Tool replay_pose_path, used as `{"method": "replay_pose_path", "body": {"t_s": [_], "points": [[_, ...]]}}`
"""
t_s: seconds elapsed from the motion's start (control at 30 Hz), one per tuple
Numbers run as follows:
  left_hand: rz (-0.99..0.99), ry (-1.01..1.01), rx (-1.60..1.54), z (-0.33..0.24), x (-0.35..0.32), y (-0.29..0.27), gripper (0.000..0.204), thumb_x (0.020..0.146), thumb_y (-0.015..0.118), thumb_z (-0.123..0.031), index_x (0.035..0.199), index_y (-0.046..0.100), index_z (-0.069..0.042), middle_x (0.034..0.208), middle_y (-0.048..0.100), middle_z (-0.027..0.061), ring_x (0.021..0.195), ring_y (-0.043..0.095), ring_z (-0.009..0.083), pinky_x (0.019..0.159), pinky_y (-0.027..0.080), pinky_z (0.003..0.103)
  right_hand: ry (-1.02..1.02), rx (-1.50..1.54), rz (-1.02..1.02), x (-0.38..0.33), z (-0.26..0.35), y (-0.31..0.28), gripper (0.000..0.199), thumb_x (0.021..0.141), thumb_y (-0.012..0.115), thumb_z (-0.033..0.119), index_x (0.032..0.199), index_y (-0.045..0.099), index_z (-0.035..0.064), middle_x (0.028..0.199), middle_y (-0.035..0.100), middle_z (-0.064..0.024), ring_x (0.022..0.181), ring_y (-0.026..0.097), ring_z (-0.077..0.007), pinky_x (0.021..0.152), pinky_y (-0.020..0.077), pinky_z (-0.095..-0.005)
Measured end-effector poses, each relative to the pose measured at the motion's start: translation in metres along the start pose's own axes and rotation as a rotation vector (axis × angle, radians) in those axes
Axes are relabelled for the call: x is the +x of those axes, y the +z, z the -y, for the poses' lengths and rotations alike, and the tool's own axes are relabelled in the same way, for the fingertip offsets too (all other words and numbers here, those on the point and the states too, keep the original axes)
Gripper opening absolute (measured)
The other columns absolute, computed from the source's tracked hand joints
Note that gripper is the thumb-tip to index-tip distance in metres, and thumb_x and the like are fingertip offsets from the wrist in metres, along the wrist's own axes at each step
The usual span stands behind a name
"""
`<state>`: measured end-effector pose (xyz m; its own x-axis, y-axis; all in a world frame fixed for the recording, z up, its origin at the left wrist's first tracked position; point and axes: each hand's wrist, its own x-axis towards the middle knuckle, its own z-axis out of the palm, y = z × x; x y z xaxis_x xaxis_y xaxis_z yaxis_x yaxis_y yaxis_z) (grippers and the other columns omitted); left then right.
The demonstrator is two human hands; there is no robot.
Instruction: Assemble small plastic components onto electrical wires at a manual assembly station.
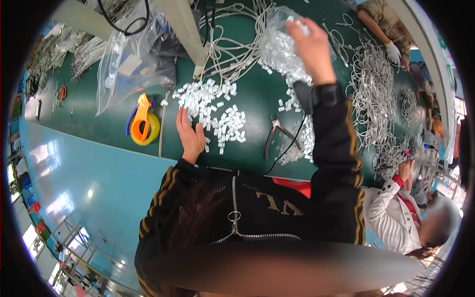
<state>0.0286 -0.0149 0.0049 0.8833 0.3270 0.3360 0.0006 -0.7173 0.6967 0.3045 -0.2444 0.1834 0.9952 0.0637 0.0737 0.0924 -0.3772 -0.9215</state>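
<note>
Plastic bag (279,52) glossy, crinkled; white pieces (230,124) smooth plastic; tabletop (258,111) smooth, faintly glossy.

The person wears a black long-sleeved jacket (262,222). Golden-yellow stripes run lengthwise along both the left sleeve (157,198) and the right sleeve (357,166). A silver-toothed zipper (234,193) divides the front, carrying a round metal ring pull (234,216); its lower teeth spread into two curving lines. Large lettering (278,204) in a pale gold, dotted texture decorates the chest. Loose strands of hair (190,215) overlie the jacket. A dark band (327,94) encircles the right wrist. Both hands are bare.
</note>
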Motion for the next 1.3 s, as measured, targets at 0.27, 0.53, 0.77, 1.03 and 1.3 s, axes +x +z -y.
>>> {"method": "replay_pose_path", "body": {"t_s": [0.27,0.53,0.77,1.03,1.3], "points": [[-0.062,0.027,0.0,0.005,-0.001,0.004,0.057,0.085,0.056,-0.009,0.134,0.034,0.01,0.138,0.036,0.0276,0.124,0.037,0.0428,0.106,0.029,0.047,-0.605,-0.862,0.341,0.071,-0.058,0.001,0.023,0.08,0.064,0.025,0.086,0.066,0.0022,0.079,0.064,-0.021,0.075,0.062,-0.0385,0.063,0.0474,-0.0478],[-0.109,0.098,0.046,-0.004,-0.003,-0.002,0.049,0.087,0.052,-0.007,0.131,0.04,0.008,0.131,0.045,0.0251,0.12,0.042,0.0394,0.104,0.031,0.045,-0.633,-0.916,-0.017,0.084,-0.089,0.015,0.014,0.081,0.058,0.016,0.078,0.062,0.0028,0.074,0.061,-0.0223,0.07,0.059,-0.0412,0.061,0.0455,-0.0514],[-0.135,0.06,0.072,0.001,0.008,-0.004,0.038,0.088,0.057,-0.008,0.123,0.05,0.005,0.103,0.061,0.0174,0.09,0.058,0.0296,0.081,0.045,0.039,-0.797,-0.834,-0.081,0.071,-0.084,0.016,0.019,0.085,0.058,0.019,0.078,0.063,0.0033,0.066,0.059,-0.0196,0.06,0.057,-0.0407,0.056,0.0431,-0.0513],[-0.075,0.014,0.113,-0.007,0.03,-0.002,0.017,0.087,0.063,-0.012,0.102,0.063,-0.002,0.079,0.061,0.0092,0.06,0.059,0.0204,0.051,0.045,0.031,-0.637,-0.837,-0.247,0.063,-0.074,0.02,0.029,0.087,0.058,0.026,0.071,0.063,0.0035,0.062,0.058,-0.0193,0.058,0.058,-0.0388,0.053,0.0422,-0.0484],[0.114,0.186,0.072,-0.065,0.082,0.038,0.012,0.085,0.064,-0.012,0.095,0.064,-0.005,0.079,0.059,0.01,0.064,0.06,0.0266,0.054,0.048,0.037,-0.495,-0.321,-0.397,-0.007,-0.009,0.003,0.036,0.09,0.054,0.029,0.067,0.062,0.0029,0.062,0.057,-0.0213,0.062,0.06,-0.0393,0.051,0.0415,-0.0492]]}}
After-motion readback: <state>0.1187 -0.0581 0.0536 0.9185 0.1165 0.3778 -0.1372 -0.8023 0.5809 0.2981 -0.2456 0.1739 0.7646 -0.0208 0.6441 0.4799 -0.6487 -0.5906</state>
